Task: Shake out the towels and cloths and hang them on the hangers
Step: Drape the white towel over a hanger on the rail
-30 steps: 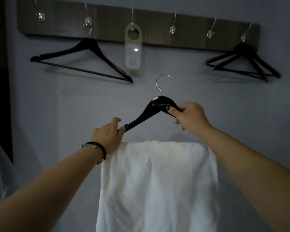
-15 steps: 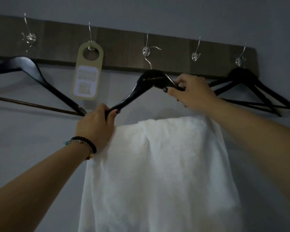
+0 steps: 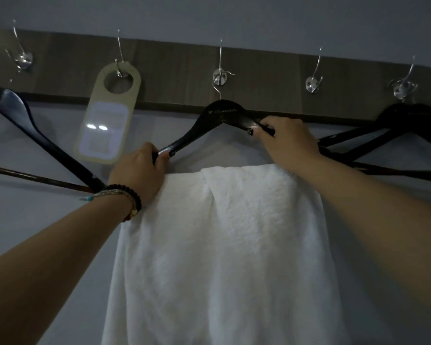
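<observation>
Overhead, a dark wooden rail (image 3: 174, 70) ran across a pale grey wall (image 3: 234, 13), carrying a row of shiny metal hooks. A beige door tag (image 3: 107, 113) hung by its round hole from the second hook, its glossy label catching two spots of light. At the far left an empty black hanger (image 3: 35, 135) with a brown crossbar dangled partly out of frame, and at the far right a bunch of black hangers (image 3: 393, 128) hung together beneath the last hook. The room was dim.

At the middle hook (image 3: 220, 78) the black hanger (image 3: 222, 112) carrying the white towel (image 3: 222, 245) had its wire hook over the metal peg. The towel was draped over that hanger's lower bar and fell straight down against the wall, out of the bottom of the view, with a soft fold near its top left.

The left hand (image 3: 139, 175), with beaded bracelets (image 3: 125, 197) at the wrist, curled its fingers round the hanger's left shoulder close to its end, just above the towel's upper left corner. The right hand (image 3: 289, 140) pinched the hanger's right shoulder between thumb and fingers, just above the towel's top edge. Both forearms reached up from the lower corners, the towel hanging between them.
</observation>
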### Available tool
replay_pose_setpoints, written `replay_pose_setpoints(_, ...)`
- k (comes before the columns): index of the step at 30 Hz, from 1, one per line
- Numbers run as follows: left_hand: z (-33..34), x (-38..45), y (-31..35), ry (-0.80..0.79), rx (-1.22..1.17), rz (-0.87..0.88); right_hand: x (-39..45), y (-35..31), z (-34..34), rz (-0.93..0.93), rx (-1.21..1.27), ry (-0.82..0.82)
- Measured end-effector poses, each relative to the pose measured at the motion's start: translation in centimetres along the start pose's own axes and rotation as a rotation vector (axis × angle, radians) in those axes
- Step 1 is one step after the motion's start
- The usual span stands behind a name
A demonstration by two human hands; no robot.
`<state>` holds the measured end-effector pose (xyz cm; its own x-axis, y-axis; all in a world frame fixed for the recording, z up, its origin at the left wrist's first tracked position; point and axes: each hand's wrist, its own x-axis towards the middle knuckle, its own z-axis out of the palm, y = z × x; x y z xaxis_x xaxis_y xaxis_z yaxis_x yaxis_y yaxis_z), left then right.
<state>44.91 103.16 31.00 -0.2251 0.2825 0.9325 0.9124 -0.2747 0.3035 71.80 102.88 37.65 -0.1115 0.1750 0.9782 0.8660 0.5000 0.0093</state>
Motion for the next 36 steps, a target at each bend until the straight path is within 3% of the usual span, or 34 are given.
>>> replay_pose_setpoints(6, 1.1, -1.0, -1.2, 0.006, -0.059, 0.031, -1.9, 0.9, 1.5, -0.074, -0.025, 0.059)
replay_pose_setpoints(10, 0.6, -1.7, -2.0, 0.106, -0.203, -0.01, -2.5, -0.2, 2.1, -0.061, -0.038, 0.131)
replay_pose_setpoints(13, 0.3, -3.7, -2.7, 0.297, -0.199, -0.058, -4.5, -0.5, 1.8, 0.026, -0.102, 0.321)
replay_pose_setpoints(16, 0.2, -7.0, -3.7, 0.302, -0.338, -0.194, -8.7, -0.2, 1.1, 0.154, 0.017, 0.517)
replay_pose_setpoints(19, 0.0, -8.3, -4.5, 0.073, -0.516, -0.393, -11.4, 0.4, 0.8, 0.413, 0.275, 0.424)
replay_pose_setpoints(22, -1.3, -7.8, -4.2, -0.104, -0.548, -0.444, -11.8, 0.7, 0.2, 0.565, 0.377, 0.218)
replay_pose_setpoints(29, -3.1, -5.6, -3.2, -0.113, -0.643, -0.515, -11.1, -0.6, -2.4, 0.706, 0.555, 0.028)
replay_pose_setpoints(36, -3.8, -5.6, -2.4, -0.058, -0.705, -0.628, -9.9, -0.8, -5.8, 0.796, 0.332, 0.175)
